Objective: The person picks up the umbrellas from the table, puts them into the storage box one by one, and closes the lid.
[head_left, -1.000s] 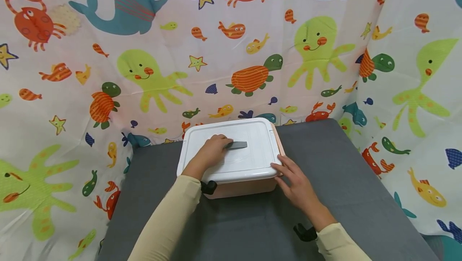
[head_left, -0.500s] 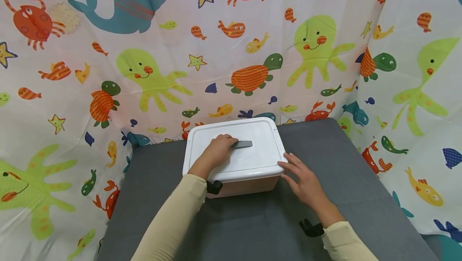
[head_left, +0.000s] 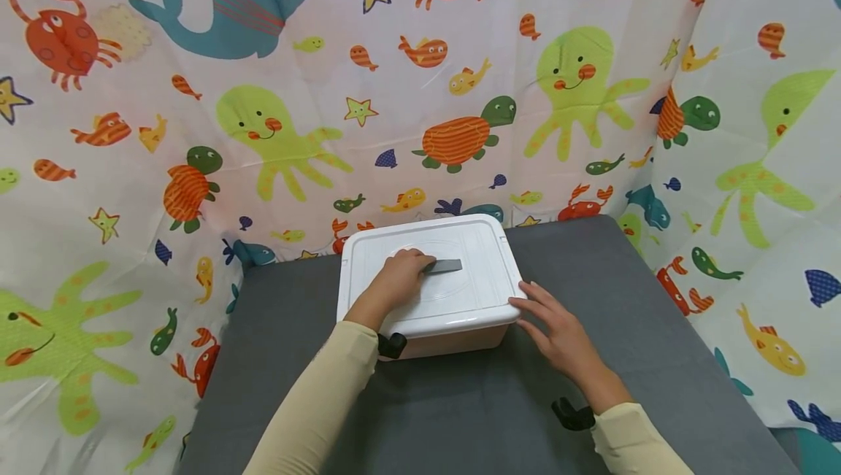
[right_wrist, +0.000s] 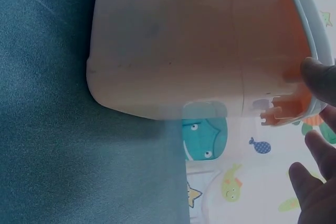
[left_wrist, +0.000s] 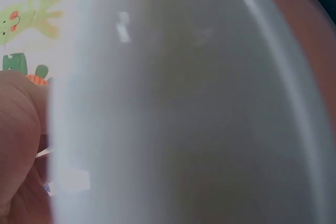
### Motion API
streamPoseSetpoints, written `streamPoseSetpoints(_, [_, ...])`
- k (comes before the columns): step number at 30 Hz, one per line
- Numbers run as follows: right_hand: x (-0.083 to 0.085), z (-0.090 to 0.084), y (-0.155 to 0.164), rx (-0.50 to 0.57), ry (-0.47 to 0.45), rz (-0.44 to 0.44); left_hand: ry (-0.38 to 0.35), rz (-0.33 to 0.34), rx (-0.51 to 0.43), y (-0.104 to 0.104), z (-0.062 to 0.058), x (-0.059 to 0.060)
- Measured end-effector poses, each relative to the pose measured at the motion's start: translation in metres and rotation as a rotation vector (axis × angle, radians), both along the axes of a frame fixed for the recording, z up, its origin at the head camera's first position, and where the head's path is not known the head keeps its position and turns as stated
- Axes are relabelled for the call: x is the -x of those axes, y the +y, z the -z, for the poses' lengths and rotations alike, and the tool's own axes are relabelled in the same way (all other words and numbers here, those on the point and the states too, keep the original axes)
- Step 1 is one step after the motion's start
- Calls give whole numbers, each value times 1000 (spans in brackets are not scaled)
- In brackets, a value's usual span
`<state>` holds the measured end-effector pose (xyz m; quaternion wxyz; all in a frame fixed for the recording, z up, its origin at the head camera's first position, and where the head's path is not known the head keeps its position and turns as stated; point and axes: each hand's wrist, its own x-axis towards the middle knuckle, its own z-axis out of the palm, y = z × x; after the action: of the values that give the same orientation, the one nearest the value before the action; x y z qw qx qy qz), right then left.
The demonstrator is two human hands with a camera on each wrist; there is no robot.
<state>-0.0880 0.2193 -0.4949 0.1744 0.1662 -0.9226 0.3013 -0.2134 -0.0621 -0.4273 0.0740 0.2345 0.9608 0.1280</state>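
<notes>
Left hand grips the box lid's grey handle; right hand, fingers spread, touches its corner.

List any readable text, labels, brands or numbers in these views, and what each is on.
None readable in any view.
Box lid: plain white, only moulded ridges; its grey handle is unmarked.
Box wall: plain pink, no label.
Curtain: cartoon sea animals only, no words.
Left wrist view is too blurred to tell.
</notes>
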Motion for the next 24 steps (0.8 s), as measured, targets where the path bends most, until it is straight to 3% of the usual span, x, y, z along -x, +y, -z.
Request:
streamPoseSetpoints(17, [4,-3,3,10,15,-23,15,-5,2,-1,0,-2])
streamPoseSetpoints(24, [9,-14,8,32,8,-58,30,38,-95,-12,0,-7])
